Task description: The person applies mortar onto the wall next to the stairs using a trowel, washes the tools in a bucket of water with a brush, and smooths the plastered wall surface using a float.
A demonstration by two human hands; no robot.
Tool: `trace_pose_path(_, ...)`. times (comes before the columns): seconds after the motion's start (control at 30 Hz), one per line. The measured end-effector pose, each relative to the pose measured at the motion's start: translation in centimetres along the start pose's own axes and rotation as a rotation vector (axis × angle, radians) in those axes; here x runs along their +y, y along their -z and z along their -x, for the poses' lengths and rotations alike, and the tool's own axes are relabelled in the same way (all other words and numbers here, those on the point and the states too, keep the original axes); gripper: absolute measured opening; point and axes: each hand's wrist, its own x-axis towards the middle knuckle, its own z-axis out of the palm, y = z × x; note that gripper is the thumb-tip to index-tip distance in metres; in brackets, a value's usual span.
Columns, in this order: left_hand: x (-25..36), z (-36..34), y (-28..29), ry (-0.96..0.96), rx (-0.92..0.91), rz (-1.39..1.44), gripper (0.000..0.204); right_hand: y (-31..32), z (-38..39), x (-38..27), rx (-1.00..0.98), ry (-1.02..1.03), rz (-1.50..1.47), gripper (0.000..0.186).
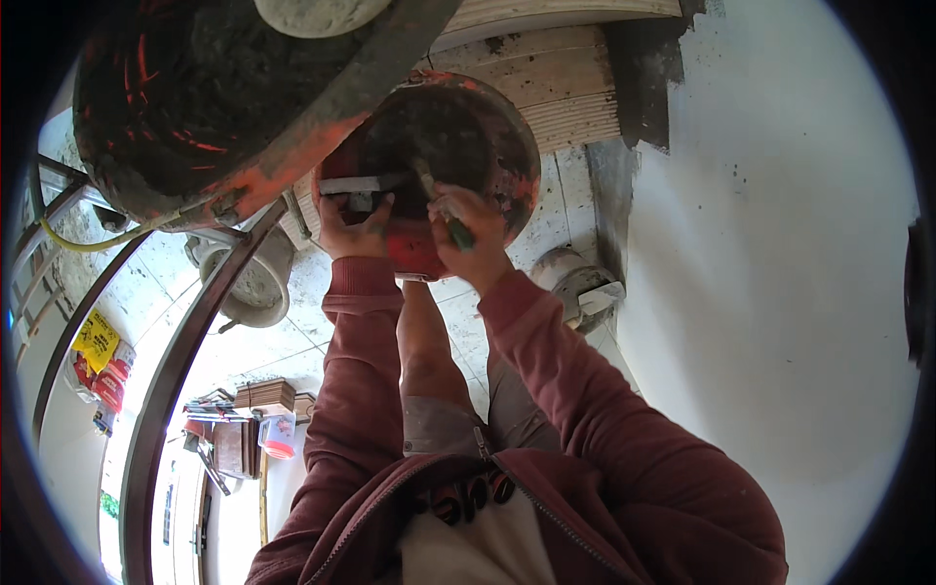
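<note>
In front of me is a red bucket, its inside coated with dark grey residue. My left hand grips a flat grey trowel at the bucket's left side, fingers wrapped round its handle part. Over the bucket's mouth, my right hand is closed round a green-handled tool. Its pale tip points into the bucket and looks like a brush, though the exact kind is unclear.
A large orange tub smeared with mortar stands high at the upper left, beside dark metal rails. Below are a dirty grey bucket and another bucket near the white wall. Ridged planks lie ahead.
</note>
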Motion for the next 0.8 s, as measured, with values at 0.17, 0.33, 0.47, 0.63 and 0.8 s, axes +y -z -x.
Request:
trace_pose_path(0.17, 1.6, 0.8, -0.6, 0.110, -0.212, 0.545, 0.051, -0.1, -1.5, 7.3, 0.068, -0.122, 0.169, 0.012)
trace_pose_path(0.33, -0.6, 1.7, -0.9, 0.210, -0.203, 0.722, 0.044, 1.2, -2.6, 3.8, -0.030, -0.426, -0.127, 0.011)
trace_pose_path(0.47, -2.0, 0.6, -0.1, 0.369, -0.264, 0.930, 0.041, 3.6, -0.7, -5.4, -0.133, -0.006, -0.145, 0.013)
trace_pose_path(0.63, -0.9, 0.5, -0.4, 0.399, -0.239, 1.144, 0.035, 3.6, 0.3, -8.1, -0.212, 0.017, -0.011, 0.016)
trace_pose_path(0.8, 2.6, 0.4, -0.2, 0.716, -0.267, 1.563, 0.042, 1.5, -2.4, 3.3, -0.064, -0.053, 0.068, 0.014)
